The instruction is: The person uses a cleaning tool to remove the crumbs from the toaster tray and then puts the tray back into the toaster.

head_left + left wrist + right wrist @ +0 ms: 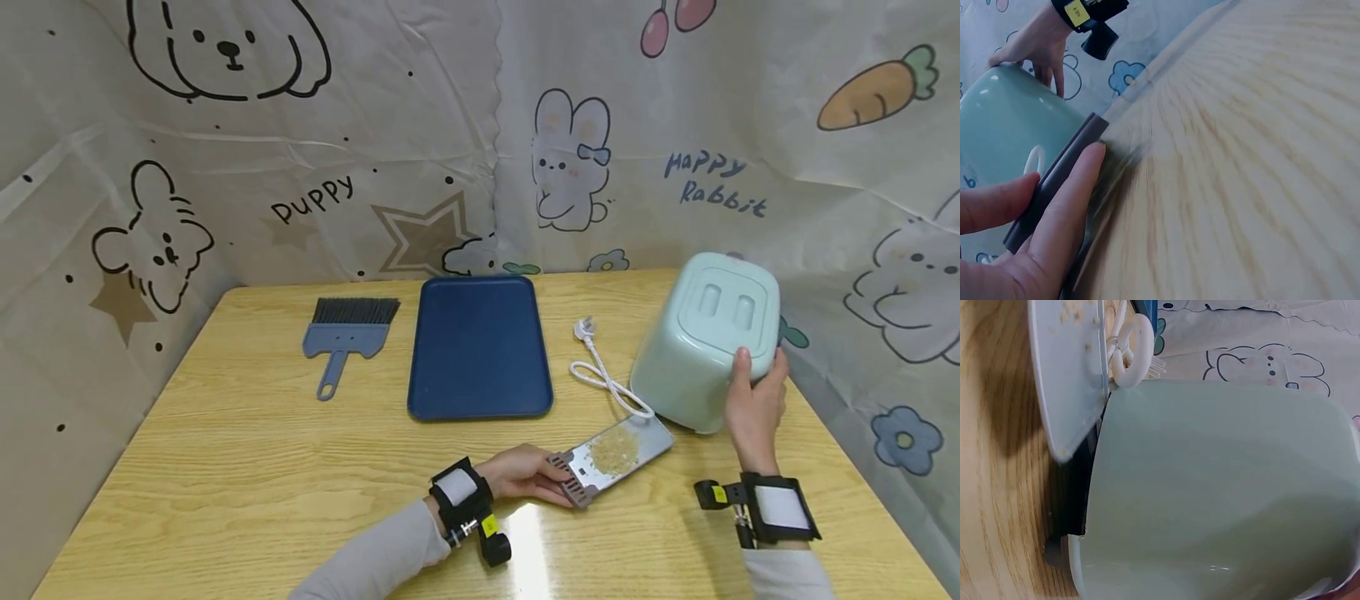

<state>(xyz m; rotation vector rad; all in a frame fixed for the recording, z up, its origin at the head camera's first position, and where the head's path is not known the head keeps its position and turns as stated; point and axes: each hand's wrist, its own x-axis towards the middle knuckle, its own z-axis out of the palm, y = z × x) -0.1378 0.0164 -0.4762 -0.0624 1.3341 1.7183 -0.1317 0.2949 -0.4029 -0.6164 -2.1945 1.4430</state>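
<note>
My left hand (525,473) pinches the brown slotted end of a metal crumb tray (658,437), thumb above and fingers below. Pale crumbs (615,451) lie spread over the tray's top. Its far end sits right beside the base of a mint-green toaster (672,375), near a dark slot that shows in the right wrist view. My right hand (756,408) grips the toaster at its upper right edge, thumb on the near side and fingers round the right. A lid (727,304) with two oval recesses covers the toaster's top. In the right wrist view the toaster (1210,475) hides most of that hand.
A white power cord (600,375) with its plug lies left of the toaster, looping close over the tray's end. A dark blue tray (480,350) rests mid-table. To its left is a grey-blue brush (347,337) with black bristles. Printed cloth (450,125) hangs behind the wooden table.
</note>
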